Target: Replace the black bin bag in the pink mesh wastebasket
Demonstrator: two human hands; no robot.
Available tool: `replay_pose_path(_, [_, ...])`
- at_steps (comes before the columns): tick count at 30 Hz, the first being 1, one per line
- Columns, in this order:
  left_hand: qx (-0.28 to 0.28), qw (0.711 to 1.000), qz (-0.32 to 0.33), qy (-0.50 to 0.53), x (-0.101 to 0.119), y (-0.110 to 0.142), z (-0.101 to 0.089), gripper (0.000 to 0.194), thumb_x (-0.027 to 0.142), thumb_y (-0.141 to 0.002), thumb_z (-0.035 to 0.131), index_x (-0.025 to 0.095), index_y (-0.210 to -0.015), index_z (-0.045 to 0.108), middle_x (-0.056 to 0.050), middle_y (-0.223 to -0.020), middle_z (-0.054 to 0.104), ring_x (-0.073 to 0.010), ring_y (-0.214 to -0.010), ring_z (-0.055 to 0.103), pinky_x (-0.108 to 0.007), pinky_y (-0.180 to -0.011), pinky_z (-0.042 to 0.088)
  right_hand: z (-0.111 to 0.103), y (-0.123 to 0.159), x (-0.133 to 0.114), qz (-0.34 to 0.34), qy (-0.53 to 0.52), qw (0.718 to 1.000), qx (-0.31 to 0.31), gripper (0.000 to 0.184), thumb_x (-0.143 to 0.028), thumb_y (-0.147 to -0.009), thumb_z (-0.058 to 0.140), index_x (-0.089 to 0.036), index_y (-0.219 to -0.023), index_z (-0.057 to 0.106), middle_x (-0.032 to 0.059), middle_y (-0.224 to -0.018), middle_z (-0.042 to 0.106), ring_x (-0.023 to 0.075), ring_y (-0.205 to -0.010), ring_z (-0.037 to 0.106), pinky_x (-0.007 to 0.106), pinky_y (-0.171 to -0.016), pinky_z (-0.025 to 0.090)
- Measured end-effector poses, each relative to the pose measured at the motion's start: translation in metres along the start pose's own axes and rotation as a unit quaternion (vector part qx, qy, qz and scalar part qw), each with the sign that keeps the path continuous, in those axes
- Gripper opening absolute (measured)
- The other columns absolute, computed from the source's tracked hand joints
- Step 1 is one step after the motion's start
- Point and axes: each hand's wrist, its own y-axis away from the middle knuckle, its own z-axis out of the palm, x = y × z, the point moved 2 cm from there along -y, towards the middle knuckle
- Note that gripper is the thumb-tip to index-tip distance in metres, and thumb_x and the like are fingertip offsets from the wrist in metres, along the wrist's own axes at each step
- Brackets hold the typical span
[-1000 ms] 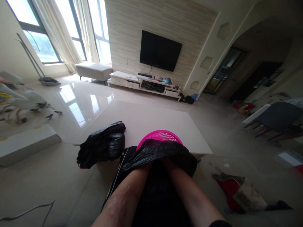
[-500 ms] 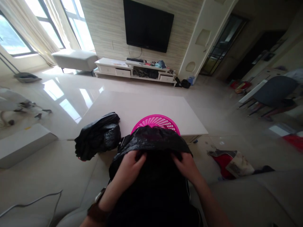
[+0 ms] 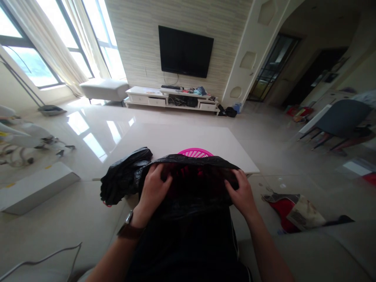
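Note:
A black plastic bag (image 3: 194, 209) lies over my lap with its mouth spread wide between my hands. My left hand (image 3: 154, 188) grips the left side of the mouth, its thumb bent inward and some fingers hidden by the film. On the opposite side, my right hand (image 3: 241, 192) holds the bag's rim between thumb and fingers. Just beyond the bag's far edge shows the rim of a pink perforated plastic basket (image 3: 195, 152); the bag hides the rest. Left of my left hand, a crumpled black plastic bundle (image 3: 126, 176) rests at the table's near edge.
A low white table (image 3: 176, 135) stands in front of me. A long white box (image 3: 38, 188) is on the floor at left, and a red and beige cloth bag (image 3: 296, 211) at right. A cable (image 3: 44, 256) runs at lower left.
Both hands have moved apart and up, opening the bag's mouth wider. The bag now covers more of the pink basket. My view has tilted up slightly.

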Motion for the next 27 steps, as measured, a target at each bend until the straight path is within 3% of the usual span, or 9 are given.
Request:
replay_pose_path(3, [0.032, 0.999, -0.012, -0.015, -0.002, -0.014, 0.004, 0.049, 0.023, -0.083, 0.064, 0.017, -0.132, 0.059, -0.017, -0.137, 0.056, -0.0344, -0.129, 0.059, -0.047, -0.114, 0.048, 0.005, -0.012, 0.009, 0.001, 0.012, 1.000, 0.014, 0.043, -0.036, -0.095, 0.057, -0.023, -0.136, 0.059, 0.0145, -0.131, 0.061, 0.0316, -0.126, 0.059, 0.053, -0.112, 0.049])
replay_pose_path(6, [0.003, 1.000, -0.018, -0.024, -0.003, -0.038, 0.009, 0.043, 0.027, -0.085, 0.064, 0.017, -0.126, 0.061, -0.016, -0.128, 0.060, -0.0337, -0.120, 0.063, -0.048, -0.109, 0.051, 0.016, -0.034, 0.018, 0.007, 0.019, 1.000, 0.004, 0.050, -0.036, -0.093, 0.057, -0.021, -0.141, 0.056, 0.0159, -0.136, 0.058, 0.0317, -0.130, 0.056, 0.054, -0.116, 0.046])
replay_pose_path(11, [-0.110, 0.992, -0.063, 0.002, -0.024, -0.082, 0.039, 0.035, 0.034, -0.090, 0.055, 0.018, -0.119, 0.065, -0.014, -0.117, 0.072, -0.0328, -0.114, 0.066, -0.047, -0.105, 0.049, 0.053, -0.076, 0.054, 0.098, -0.019, 0.992, -0.077, 0.051, -0.043, -0.094, 0.056, -0.020, -0.139, 0.061, 0.0154, -0.139, 0.063, 0.0296, -0.132, 0.058, 0.052, -0.119, 0.042])
replay_pose_path(14, [-0.226, 0.966, -0.096, 0.081, -0.046, -0.095, 0.065, 0.034, 0.040, -0.094, 0.043, 0.019, -0.097, 0.070, -0.012, -0.103, 0.077, -0.0312, -0.104, 0.068, -0.044, -0.101, 0.051, 0.079, -0.085, 0.078, 0.184, -0.074, 0.966, -0.166, 0.051, -0.052, -0.099, 0.046, -0.018, -0.125, 0.072, 0.0153, -0.131, 0.073, 0.0290, -0.126, 0.065, 0.050, -0.117, 0.043])
replay_pose_path(16, [-0.272, 0.949, -0.102, 0.120, -0.059, -0.094, 0.071, 0.039, 0.040, -0.094, 0.038, 0.020, -0.084, 0.070, -0.011, -0.093, 0.077, -0.0302, -0.096, 0.068, -0.043, -0.095, 0.053, 0.087, -0.080, 0.089, 0.207, -0.116, 0.953, -0.189, 0.060, -0.060, -0.100, 0.039, -0.017, -0.118, 0.076, 0.0152, -0.127, 0.076, 0.0292, -0.125, 0.067, 0.050, -0.117, 0.044])
replay_pose_path(19, [-0.238, 0.954, -0.135, 0.121, -0.072, -0.075, 0.057, 0.035, 0.041, -0.090, 0.045, 0.018, -0.083, 0.071, -0.010, -0.088, 0.075, -0.0287, -0.090, 0.068, -0.040, -0.088, 0.054, 0.082, -0.054, 0.100, 0.214, -0.154, 0.946, -0.185, 0.066, -0.070, -0.097, 0.040, -0.017, -0.109, 0.079, 0.0149, -0.119, 0.079, 0.0323, -0.122, 0.068, 0.052, -0.114, 0.046])
replay_pose_path(21, [-0.165, 0.969, -0.131, 0.132, -0.076, -0.051, 0.039, 0.036, 0.044, -0.091, 0.050, 0.017, -0.100, 0.072, -0.008, -0.098, 0.074, -0.0270, -0.096, 0.068, -0.039, -0.091, 0.054, 0.073, -0.024, 0.105, 0.223, -0.155, 0.948, -0.167, 0.065, -0.073, -0.094, 0.045, -0.018, -0.101, 0.078, 0.0144, -0.111, 0.080, 0.0344, -0.114, 0.070, 0.052, -0.107, 0.050])
replay_pose_path(24, [-0.127, 0.969, -0.143, 0.157, -0.083, -0.003, 0.023, 0.039, 0.051, -0.090, 0.059, 0.020, -0.109, 0.073, -0.009, -0.115, 0.069, -0.0282, -0.113, 0.066, -0.040, -0.099, 0.054, 0.066, 0.032, 0.107, 0.276, -0.173, 0.939, -0.110, 0.061, -0.074, -0.086, 0.057, -0.018, -0.106, 0.074, 0.0142, -0.111, 0.077, 0.0351, -0.107, 0.071, 0.049, -0.093, 0.059])
replay_pose_path(27, [-0.110, 0.932, -0.271, 0.215, -0.093, 0.048, 0.031, 0.046, 0.052, -0.082, 0.068, 0.022, -0.116, 0.070, -0.012, -0.135, 0.058, -0.0327, -0.125, 0.062, -0.041, -0.094, 0.060, 0.072, 0.081, 0.100, 0.313, -0.213, 0.924, -0.056, 0.061, -0.070, -0.083, 0.064, -0.020, -0.117, 0.067, 0.0143, -0.120, 0.072, 0.0330, -0.105, 0.071, 0.045, -0.081, 0.064])
